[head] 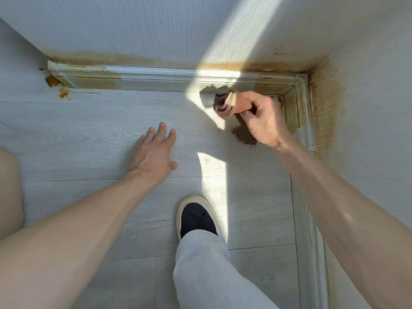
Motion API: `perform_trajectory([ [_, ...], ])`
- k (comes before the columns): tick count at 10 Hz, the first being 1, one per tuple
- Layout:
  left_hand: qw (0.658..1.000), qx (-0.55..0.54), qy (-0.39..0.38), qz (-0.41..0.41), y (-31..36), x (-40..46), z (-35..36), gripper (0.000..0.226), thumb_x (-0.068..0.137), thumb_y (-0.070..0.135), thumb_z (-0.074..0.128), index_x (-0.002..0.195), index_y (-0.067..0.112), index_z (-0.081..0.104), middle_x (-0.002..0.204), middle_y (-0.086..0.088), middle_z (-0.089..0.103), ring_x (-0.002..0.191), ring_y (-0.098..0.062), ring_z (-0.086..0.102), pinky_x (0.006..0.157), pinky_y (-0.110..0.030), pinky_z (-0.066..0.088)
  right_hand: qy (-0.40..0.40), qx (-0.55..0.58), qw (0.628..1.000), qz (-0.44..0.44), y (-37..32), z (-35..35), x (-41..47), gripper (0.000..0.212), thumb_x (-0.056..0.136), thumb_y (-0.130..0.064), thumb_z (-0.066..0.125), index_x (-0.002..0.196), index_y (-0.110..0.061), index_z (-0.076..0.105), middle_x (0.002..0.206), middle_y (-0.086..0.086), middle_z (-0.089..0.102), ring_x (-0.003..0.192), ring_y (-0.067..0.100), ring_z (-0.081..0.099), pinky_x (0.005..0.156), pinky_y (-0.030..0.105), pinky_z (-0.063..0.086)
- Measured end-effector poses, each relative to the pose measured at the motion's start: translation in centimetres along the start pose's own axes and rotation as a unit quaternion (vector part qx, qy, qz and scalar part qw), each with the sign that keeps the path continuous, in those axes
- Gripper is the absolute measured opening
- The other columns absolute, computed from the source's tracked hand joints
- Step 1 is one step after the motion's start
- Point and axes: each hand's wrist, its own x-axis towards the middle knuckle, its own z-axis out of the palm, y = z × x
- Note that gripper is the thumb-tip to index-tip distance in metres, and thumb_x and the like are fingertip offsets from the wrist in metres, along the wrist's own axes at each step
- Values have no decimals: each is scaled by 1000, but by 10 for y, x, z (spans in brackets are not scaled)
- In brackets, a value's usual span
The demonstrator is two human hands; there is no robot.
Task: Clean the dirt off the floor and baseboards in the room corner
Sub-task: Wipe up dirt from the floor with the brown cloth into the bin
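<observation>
My right hand [260, 118] grips a small brush [225, 103], fingers curled round the handle; the head is blurred, so I can't tell bristle contact for sure. It sits just off the far baseboard [156, 80], near the corner. My left hand [153, 152] is spread flat on the floor [89, 130], fingers straight, holding nothing, taking my weight.

The dirt:
- swept pile of brown grit [244, 136] on the floor, just near-side of the brush and partly under my right hand
- orange-brown staining on the far baseboard's left stretch, an orange blob [53, 81] at its left end with crumbs below
- stain band on the wall along the top of the far baseboard and up the right-hand wall beside the corner
- right baseboard [305, 112] stained near the corner

My read on the step: I'm working grit out of the corner joint onto the pile. Short strokes, pulled away from the corner, low angle so grit doesn't scatter. Keep it as one pile.

Edges and room:
- corner is tight: baseboards on two sides, the right wall hems my forearm
- open floor lies left and near; sweep that way
- my shoe [197, 217] is planted near, well apart from the pile; don't drag grit towards it
- left hand is well clear of the brush path
</observation>
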Motion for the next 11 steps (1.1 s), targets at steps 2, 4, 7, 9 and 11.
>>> perform_trajectory([
  [2, 1000, -1, 3, -7, 1, 0, 0, 94, 97, 46, 65, 164, 28, 3, 172, -3, -11, 159, -30, -2, 129, -42, 6, 197, -43, 948, 246, 6, -32, -54, 24, 100, -15, 59, 122, -21, 66, 103, -12, 65, 96, 10, 62, 83, 27, 47],
  [4, 1000, -3, 5, -7, 1, 0, 0, 94, 96, 46, 66, 164, 28, 4, 172, -3, -11, 159, -29, -2, 129, -42, 5, 214, -57, 878, 424, 36, 12, -108, 32, 102, -32, 58, 122, -7, 63, 117, 12, 69, 110, 33, 66, 94, 43, 55],
  [7, 1000, 0, 2, -11, 2, -1, 0, 93, 97, 47, 65, 164, 29, 3, 172, -2, -12, 159, -29, -2, 129, -43, 7, 210, -33, 897, 388, 22, 46, -42, 25, 104, -33, 54, 111, -11, 63, 100, 2, 66, 90, 21, 61, 74, 33, 47],
  [9, 1000, -7, 7, -12, 1, 1, 3, 94, 96, 48, 65, 164, 31, 3, 172, -1, -12, 159, -28, -2, 129, -43, 7, 200, -78, 906, 365, 40, 11, -43, 25, 101, -33, 58, 103, -11, 67, 98, 5, 69, 92, 27, 66, 77, 39, 55],
  [11, 1000, -7, 6, -18, 2, 3, 4, 95, 96, 47, 66, 164, 31, 3, 172, -1, -13, 159, -29, -3, 129, -43, 7, 160, -206, 901, 348, 56, -7, -33, 31, 100, -36, 59, 111, -9, 65, 105, 12, 68, 99, 35, 65, 73, 37, 47],
])
